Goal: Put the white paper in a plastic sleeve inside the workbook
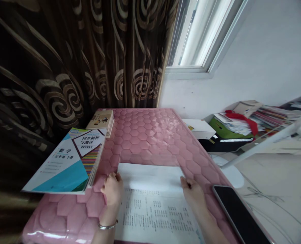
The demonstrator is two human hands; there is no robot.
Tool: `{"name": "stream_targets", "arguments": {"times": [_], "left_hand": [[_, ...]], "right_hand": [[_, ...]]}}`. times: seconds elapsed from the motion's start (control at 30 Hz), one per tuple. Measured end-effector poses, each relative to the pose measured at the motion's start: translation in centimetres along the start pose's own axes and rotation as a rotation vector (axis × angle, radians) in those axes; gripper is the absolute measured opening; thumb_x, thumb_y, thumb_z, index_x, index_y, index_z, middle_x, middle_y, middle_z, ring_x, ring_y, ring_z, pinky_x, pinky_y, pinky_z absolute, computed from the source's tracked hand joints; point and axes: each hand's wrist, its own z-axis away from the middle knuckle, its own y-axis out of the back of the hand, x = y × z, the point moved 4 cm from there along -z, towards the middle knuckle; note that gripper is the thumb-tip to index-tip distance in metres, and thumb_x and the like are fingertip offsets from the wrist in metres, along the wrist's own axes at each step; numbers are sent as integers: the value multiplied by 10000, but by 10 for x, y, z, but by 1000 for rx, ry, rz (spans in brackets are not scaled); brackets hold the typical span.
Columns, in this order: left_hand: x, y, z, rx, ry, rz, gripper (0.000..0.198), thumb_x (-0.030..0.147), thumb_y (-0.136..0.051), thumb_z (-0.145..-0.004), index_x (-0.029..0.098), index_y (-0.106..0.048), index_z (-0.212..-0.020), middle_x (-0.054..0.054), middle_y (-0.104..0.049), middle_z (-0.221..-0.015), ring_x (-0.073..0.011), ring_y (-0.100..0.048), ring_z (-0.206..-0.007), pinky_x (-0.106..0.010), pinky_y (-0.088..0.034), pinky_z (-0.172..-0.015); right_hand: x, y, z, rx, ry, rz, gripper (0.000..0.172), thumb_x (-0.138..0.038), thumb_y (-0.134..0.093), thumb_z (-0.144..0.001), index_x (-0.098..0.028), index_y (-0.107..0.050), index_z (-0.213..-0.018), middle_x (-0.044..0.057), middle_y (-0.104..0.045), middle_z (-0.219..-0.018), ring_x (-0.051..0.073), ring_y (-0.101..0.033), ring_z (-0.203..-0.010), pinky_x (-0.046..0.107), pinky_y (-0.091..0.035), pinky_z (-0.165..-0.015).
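Note:
A white printed sheet of paper lies on a pink quilted table cover, with its far part folded over. My left hand rests on the sheet's left edge with fingers curled against the fold. My right hand presses on the sheet's right edge, fingers bent at the fold corner. A bracelet circles my left wrist.
A blue and white textbook lies at the left, and a smaller book behind it. A black phone sits at the right edge. Dark patterned curtains hang behind. To the right are a white box and piled books.

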Motion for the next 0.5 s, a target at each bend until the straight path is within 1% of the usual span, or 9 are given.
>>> {"name": "stream_targets", "arguments": {"times": [0.1, 0.17, 0.27, 0.37, 0.43, 0.5], "left_hand": [[0, -1, -2, 9, -1, 16, 267, 288, -412, -942, 143, -634, -909, -166, -701, -1002, -317, -620, -1054, -467, -385, -914], [-2, 0, -4, 0, -18, 68, 288, 319, -411, -944, 149, -638, -895, -165, -708, -995, -326, -622, -1048, -479, -388, -910], [-8, 2, -6, -51, -41, 198, 318, 324, -384, -950, 163, -654, -896, -158, -721, -1004, -333, -626, -1046, -503, -378, -926], [-11, 6, -6, -98, -68, 321, 294, 260, -401, -928, 181, -664, -824, -126, -737, -955, -305, -641, -1018, -453, -401, -925], [-12, 8, -6, -87, -57, 344, 265, 244, -440, -908, 189, -658, -768, -104, -741, -900, -296, -651, -981, -426, -416, -903], [-14, 7, -6, -60, -25, 316, 253, 264, -466, -905, 193, -657, -756, -95, -740, -885, -304, -653, -971, -434, -412, -893]], "right_hand": [[3, -3, -1, -3, -20, 22, 409, -572, -344, -775, -249, -502, -580, 68, -636, -578, 250, -618, -609, 326, -441, -565], [3, -3, -1, 5, -30, 1, 419, -584, -355, -775, -246, -514, -586, 70, -643, -591, 256, -624, -621, 333, -450, -571], [0, 2, 1, -3, -34, -148, 446, -607, -404, -761, -223, -596, -639, 83, -683, -649, 269, -655, -697, 326, -480, -603], [-1, 10, 6, -43, -80, -308, 482, -615, -468, -751, -190, -692, -780, 91, -729, -757, 267, -681, -766, 300, -501, -623], [-2, 13, 9, -59, -110, -351, 486, -607, -503, -739, -179, -715, -831, 94, -741, -807, 271, -688, -794, 296, -507, -635], [-2, 14, 9, -71, -101, -356, 479, -599, -508, -735, -174, -713, -818, 97, -741, -809, 279, -687, -794, 305, -510, -642]]}}
